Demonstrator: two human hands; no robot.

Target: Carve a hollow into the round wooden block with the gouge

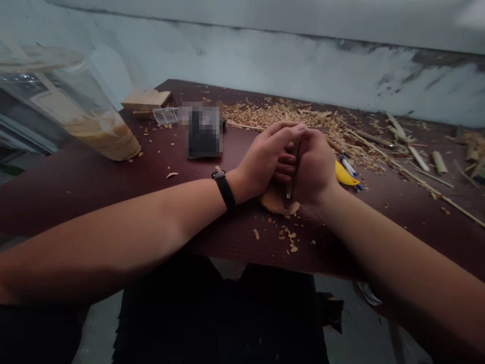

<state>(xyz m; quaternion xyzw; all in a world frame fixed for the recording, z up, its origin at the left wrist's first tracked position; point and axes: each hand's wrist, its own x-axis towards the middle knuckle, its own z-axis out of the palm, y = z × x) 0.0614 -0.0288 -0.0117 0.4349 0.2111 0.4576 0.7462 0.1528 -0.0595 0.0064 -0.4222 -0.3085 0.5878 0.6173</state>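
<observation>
My left hand [271, 156], with a black band on its wrist, is closed over a rounded piece of wood [275, 202] on the table. Its fingers curl inward and its thumb side meets my right hand [314, 164]. The right hand is closed around a slim carving tool [288, 195]; only part of its dark shaft and metal end shows, low between the palms, touching the wood. Most of the tool and the wood's upper part are hidden by the hands. Small shavings [291, 237] lie just in front of the wood.
A large cup of brown drink [106, 131] stands at left. Behind are wood blocks [146, 101], a clear plastic box [165, 116] and a blurred dark object [204, 132]. Shavings [265, 114] cover the back; a yellow item [345, 174], pens [348, 166] and sticks [409, 141] lie right.
</observation>
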